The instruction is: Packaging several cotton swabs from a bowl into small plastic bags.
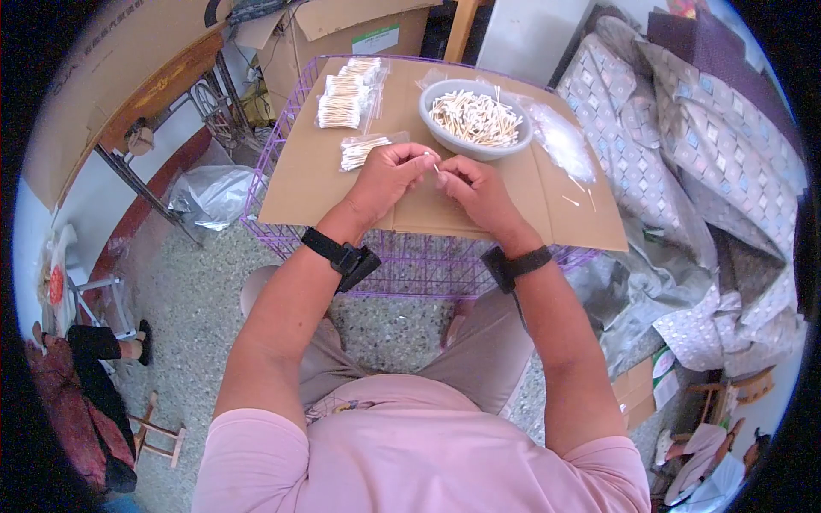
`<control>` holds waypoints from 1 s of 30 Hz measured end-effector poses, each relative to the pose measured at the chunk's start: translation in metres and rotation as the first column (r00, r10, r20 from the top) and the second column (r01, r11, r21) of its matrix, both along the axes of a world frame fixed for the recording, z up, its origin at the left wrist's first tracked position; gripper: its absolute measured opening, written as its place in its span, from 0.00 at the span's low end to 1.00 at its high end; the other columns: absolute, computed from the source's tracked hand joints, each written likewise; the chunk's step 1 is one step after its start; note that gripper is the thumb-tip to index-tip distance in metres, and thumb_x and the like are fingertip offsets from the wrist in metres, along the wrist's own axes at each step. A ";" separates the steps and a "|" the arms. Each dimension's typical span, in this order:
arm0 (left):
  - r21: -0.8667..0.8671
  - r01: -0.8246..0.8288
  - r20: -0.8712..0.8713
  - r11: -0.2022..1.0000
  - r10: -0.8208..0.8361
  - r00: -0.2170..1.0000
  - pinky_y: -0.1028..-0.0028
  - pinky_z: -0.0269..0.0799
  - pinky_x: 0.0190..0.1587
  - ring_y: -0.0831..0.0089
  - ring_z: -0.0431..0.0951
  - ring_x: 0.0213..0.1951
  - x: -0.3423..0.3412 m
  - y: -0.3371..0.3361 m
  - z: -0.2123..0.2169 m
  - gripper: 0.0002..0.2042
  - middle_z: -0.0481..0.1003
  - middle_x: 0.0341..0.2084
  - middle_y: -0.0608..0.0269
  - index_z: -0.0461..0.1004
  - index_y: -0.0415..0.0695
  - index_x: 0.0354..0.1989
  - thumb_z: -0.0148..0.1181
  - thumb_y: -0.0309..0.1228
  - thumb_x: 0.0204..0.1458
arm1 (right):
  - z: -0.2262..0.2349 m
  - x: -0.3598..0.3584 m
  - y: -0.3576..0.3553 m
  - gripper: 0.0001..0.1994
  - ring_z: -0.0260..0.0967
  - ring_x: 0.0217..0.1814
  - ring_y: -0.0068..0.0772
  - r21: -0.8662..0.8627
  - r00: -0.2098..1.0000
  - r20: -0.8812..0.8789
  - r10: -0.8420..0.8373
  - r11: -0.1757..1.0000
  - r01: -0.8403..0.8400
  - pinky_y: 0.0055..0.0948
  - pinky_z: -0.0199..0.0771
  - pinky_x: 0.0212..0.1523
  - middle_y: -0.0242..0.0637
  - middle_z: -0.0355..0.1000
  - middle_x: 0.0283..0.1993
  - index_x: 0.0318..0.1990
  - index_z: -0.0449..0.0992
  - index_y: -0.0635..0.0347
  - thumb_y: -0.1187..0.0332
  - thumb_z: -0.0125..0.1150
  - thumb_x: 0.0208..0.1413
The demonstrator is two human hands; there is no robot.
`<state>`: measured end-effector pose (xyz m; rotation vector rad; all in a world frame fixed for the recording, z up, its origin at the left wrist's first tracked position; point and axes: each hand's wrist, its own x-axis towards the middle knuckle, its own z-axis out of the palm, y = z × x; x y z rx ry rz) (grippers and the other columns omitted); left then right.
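Note:
My left hand (389,175) and my right hand (479,190) meet over a cardboard sheet (299,184), fingertips pinched together on a few thin cotton swabs (435,168). Just beyond them stands a grey bowl (429,111) heaped with loose cotton swabs (475,118). A small clear bag of swabs (363,150) lies left of my left hand. Several more filled bags (346,92) sit in a row at the far left of the cardboard. Both wrists wear black bands.
The cardboard rests on a purple wire crate (410,265). A pile of clear empty bags (563,141) lies right of the bowl, with stray swabs (581,192) nearby. Patterned cloth (693,145) heaps to the right. Cardboard boxes (342,34) stand behind; another person's legs (103,350) are far left.

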<state>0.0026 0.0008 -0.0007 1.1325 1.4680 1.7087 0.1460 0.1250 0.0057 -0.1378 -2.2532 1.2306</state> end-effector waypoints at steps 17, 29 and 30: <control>-0.014 -0.013 0.041 1.000 0.013 0.999 0.84 0.64 0.29 0.86 0.68 0.26 0.004 -0.002 0.005 0.10 0.74 0.25 0.72 0.78 0.39 0.40 0.59 0.32 0.56 | 0.002 0.003 0.002 0.06 0.67 0.29 0.23 0.034 0.999 0.018 -0.048 0.998 0.047 0.26 0.69 0.32 0.35 0.73 0.29 0.34 0.73 0.63 0.70 0.61 0.53; -0.099 -0.028 -0.022 0.995 0.026 0.999 0.85 0.62 0.27 0.87 0.67 0.24 0.015 -0.003 0.014 0.09 0.71 0.21 0.75 0.79 0.41 0.40 0.57 0.32 0.57 | 0.002 0.007 0.002 0.07 0.70 0.29 0.26 0.007 0.997 0.014 -0.076 0.997 0.076 0.27 0.70 0.33 0.39 0.74 0.29 0.33 0.75 0.63 0.69 0.62 0.53; -0.096 -0.021 -0.034 0.995 0.018 0.999 0.85 0.62 0.27 0.87 0.67 0.24 0.015 -0.004 0.014 0.09 0.71 0.21 0.75 0.79 0.41 0.40 0.57 0.32 0.57 | 0.002 0.007 0.001 0.07 0.70 0.29 0.26 0.009 0.996 0.002 -0.084 0.996 0.084 0.27 0.70 0.33 0.39 0.74 0.29 0.33 0.75 0.63 0.69 0.62 0.53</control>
